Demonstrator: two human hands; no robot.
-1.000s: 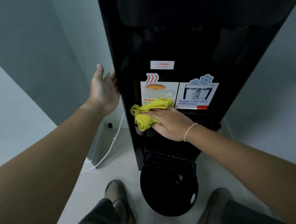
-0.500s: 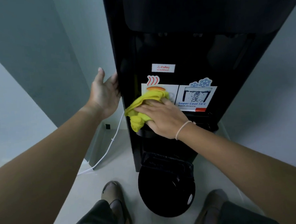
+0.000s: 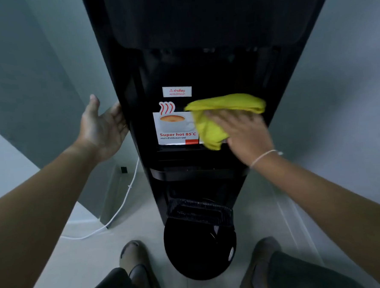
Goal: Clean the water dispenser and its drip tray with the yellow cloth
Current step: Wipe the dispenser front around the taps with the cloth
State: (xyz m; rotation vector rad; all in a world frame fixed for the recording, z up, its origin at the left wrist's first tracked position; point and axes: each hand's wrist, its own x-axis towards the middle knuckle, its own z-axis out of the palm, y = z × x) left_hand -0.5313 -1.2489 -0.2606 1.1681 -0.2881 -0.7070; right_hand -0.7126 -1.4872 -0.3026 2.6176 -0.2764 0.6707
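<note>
Yellow cloth (image 3: 225, 117) flat against black water dispenser (image 3: 201, 54) front, beside "Super hot 85°C" sticker (image 3: 174, 129). Pressed there by right hand (image 3: 246, 133), fingers spread straight. Left hand (image 3: 103, 131) open-fingered, bracing dispenser's left side. Drip tray (image 3: 197, 172) below.

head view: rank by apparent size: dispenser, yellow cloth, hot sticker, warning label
1. dispenser, largest by far.
2. and 3. yellow cloth and hot sticker: look alike; the right hand covers part of the cloth and the cloth overlaps the sticker's right edge, so no ranking.
4. warning label, smallest.
</note>
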